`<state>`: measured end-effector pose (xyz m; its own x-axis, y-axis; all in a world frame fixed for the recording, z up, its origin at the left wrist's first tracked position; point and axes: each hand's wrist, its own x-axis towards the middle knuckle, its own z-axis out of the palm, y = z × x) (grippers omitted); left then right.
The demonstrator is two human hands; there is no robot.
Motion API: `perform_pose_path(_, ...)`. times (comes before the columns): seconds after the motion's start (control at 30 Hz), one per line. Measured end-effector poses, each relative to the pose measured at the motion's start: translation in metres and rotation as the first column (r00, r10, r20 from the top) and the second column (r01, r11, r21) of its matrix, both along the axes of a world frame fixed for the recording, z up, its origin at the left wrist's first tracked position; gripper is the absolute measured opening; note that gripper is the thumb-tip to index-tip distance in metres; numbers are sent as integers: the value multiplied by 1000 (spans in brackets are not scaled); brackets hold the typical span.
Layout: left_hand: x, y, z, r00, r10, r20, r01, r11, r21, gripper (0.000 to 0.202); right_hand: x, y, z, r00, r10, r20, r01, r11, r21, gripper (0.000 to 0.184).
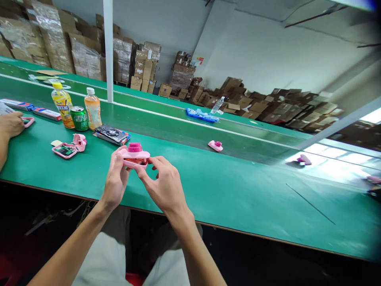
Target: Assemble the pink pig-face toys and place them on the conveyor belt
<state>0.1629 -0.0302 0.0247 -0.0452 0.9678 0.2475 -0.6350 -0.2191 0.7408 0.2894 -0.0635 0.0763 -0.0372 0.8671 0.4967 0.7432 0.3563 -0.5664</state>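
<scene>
A small pink toy camera [135,155] with a darker pink lens ring is held just above the green table [226,190], in front of me. My left hand [116,176] grips its left side with curled fingers. My right hand [162,184] pinches its right lower edge between thumb and fingertips. Both hands are closed on the camera.
To the left lie an opened pink camera shell [70,147], a phone [111,134], two drink bottles [63,104] and a green can [79,118]. Another person's hand [10,124] rests at the far left. More pink cameras [215,145] lie on the belt; cartons are stacked behind.
</scene>
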Motion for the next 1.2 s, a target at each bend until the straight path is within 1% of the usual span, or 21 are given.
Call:
perform_pose_path(0.13, 8, 2, -6, 999, -13, 31, 14, 999, -44, 38, 2, 7, -16, 982, 54, -182, -70, 994, -84, 25)
perform_pose_path(0.2, 12, 2, -9, 999, -20, 28, 21, 998, -62, 41, -1, 10, -24, 964, 46, -260, -78, 990, -115, 25)
perform_pose_path(0.27, 16, 3, -11, 999, -23, 25, 25, 997, -69, 46, -5, 11, -29, 931, 21, -364, -82, 985, -151, 28)
perform_pose_path(0.33, 19, 3, -12, 999, -17, 32, 19, 998, -66, 47, -9, 12, -32, 866, 9, -499, -120, 974, -191, 34)
perform_pose_path(0.43, 21, 5, -15, 998, 9, 56, -6, 999, -46, 45, -14, 13, -34, 731, 12, -682, -199, 960, -196, 35)
perform_pose_path(0.5, 22, 6, -17, 997, 21, 70, -18, 999, -39, 43, -16, 13, -36, 674, 8, -739, -209, 961, -181, 33)
perform_pose_path(0.53, 23, 6, -19, 997, 25, 69, -23, 999, -39, 44, -17, 13, -38, 667, 4, -745, -205, 962, -179, 31)
perform_pose_path(0.6, 24, 7, -22, 998, 46, 45, -44, 998, -47, 48, -19, 13, -42, 678, -3, -735, -197, 963, -186, 29)
perform_pose_path(0.67, 25, 8, -25, 996, 90, 4, -90, 994, -62, 53, -22, 13, -49, 691, -17, -723, -169, 968, -184, 31)
perform_pose_path(0.73, 26, 8, -25, 993, 116, -23, -118, 990, -81, 53, -24, 12, -58, 714, -54, -698, -73, 986, -150, 33)
perform_pose_path(0.83, 27, 8, -24, 995, 95, 17, -93, 989, -119, 47, -26, 10, -76, 804, -112, -584, 128, 992, -14, 30)
perform_pose_path(0.9, 27, 8, -23, 993, 70, 89, -57, 988, -144, 42, -25, 9, -87, 874, -118, -472, 190, 976, 108, 29)
perform_pose_path(0.97, 27, 7, -23, 986, 57, 154, -31, 986, -163, 38, -24, 8, -96, 914, -115, -389, 209, 956, 207, 31)
perform_pose_path(1.07, 28, 6, -26, 980, 59, 191, -23, 983, -182, 36, -21, 7, -104, 923, -120, -365, 228, 935, 270, 29)
perform_pose_path(1.2, 31, 1, -27, 982, 19, 189, 17, 982, -188, 39, -21, 3, -111, 882, -121, -455, 258, 933, 252, 21)
